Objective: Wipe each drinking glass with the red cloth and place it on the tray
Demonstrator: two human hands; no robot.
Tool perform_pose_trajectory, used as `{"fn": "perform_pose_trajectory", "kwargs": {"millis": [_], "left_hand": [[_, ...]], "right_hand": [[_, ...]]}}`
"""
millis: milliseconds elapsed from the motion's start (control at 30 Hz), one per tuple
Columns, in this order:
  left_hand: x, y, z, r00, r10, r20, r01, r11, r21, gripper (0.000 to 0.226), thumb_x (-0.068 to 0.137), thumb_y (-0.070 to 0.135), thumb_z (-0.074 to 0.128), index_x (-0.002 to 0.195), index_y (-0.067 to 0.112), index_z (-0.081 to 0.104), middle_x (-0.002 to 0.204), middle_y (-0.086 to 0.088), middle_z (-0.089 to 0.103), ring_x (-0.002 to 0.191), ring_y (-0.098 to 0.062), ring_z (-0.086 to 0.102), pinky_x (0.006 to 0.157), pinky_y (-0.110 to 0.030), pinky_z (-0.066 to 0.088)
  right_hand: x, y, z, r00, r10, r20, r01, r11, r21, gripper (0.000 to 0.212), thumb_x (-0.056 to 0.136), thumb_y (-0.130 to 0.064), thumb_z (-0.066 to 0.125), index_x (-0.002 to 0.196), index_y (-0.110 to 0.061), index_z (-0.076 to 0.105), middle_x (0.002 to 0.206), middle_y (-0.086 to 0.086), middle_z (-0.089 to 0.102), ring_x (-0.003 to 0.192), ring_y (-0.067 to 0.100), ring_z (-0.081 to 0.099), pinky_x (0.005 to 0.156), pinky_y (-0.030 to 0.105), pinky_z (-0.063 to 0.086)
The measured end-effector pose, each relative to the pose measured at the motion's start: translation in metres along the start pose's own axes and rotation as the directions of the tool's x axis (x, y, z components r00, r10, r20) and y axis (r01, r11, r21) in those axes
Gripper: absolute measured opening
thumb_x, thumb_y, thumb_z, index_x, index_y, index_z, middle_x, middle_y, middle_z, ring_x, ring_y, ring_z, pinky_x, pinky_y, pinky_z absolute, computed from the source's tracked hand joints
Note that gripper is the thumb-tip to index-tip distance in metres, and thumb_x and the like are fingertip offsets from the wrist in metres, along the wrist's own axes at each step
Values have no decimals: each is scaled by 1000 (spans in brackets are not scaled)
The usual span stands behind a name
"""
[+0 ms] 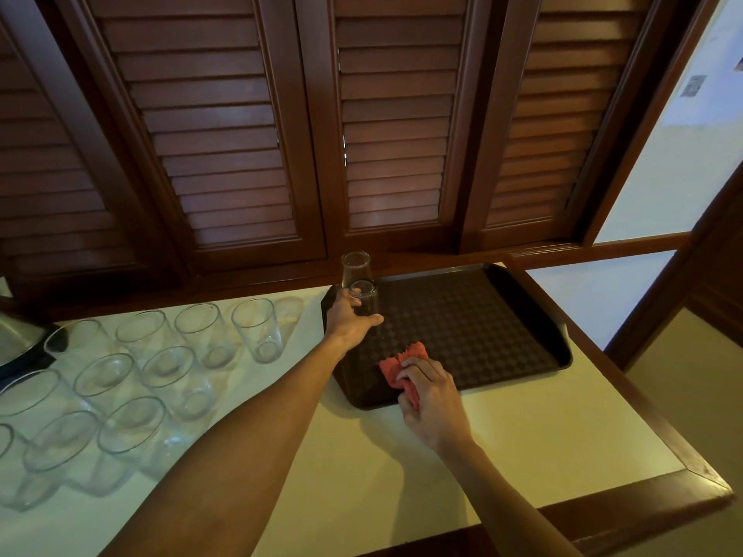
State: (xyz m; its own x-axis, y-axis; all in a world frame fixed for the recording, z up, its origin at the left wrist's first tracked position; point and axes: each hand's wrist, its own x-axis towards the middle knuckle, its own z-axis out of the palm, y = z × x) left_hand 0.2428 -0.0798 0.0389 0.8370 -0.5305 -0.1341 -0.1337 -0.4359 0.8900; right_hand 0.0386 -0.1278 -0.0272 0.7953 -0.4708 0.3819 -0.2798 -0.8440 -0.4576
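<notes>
The held glass [364,301] was clear, smooth and tapered, standing upside down at the far left corner of the dark tray [502,315], just in front of a second inverted glass [355,267]. The left hand [347,321] gripped it round the side. The right hand [428,400] clutched the crumpled red cloth [402,361] at the tray's near edge. The tray's floor had a woven, checkered texture. Upright clear glasses [161,355] crowded the pale counter [522,428] to the tray's left.

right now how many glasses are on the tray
2, both upside down at the tray's far left corner: the rear glass by the rim, and the front glass, which the left hand grips. None looks hidden.
</notes>
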Motion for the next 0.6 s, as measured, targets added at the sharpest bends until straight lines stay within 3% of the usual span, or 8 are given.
{"fn": "perform_pose_trajectory", "kwargs": {"millis": [300,433,533,600], "left_hand": [[-8,5,-8,1000,-9,18,8,998,66,76,79,23,90,142,14,47,137,-8,58,131,-26,56,106,-37,47],[-18,13,-18,1000,6,13,-7,997,74,88,70,24,96,145,13,50,146,-7,58,136,-26,55,111,-37,46],[-40,15,-37,984,127,-121,-117,989,91,77,76,13,92,142,8,55,141,-9,62,132,-26,58,107,-32,46],[-58,11,-58,910,270,-315,-209,954,214,59,82,14,87,135,9,61,132,-9,66,123,-25,62,101,-32,49]], "right_hand": [[1,-2,-1,1000,4,-14,-3,999,32,28,78,-22,67,106,-23,69,125,-7,63,123,15,55,105,37,45],[1,-3,-2,1000,18,-11,-17,1000,26,28,78,-20,71,106,-23,69,125,-7,64,123,14,55,105,37,46],[2,-4,-2,1000,18,-10,-18,1000,14,28,78,-20,73,106,-23,69,125,-5,64,121,17,57,104,39,47],[2,-4,-2,1000,12,-2,-12,1000,6,28,79,-20,73,106,-23,69,125,-5,64,121,17,57,104,40,47]]}}
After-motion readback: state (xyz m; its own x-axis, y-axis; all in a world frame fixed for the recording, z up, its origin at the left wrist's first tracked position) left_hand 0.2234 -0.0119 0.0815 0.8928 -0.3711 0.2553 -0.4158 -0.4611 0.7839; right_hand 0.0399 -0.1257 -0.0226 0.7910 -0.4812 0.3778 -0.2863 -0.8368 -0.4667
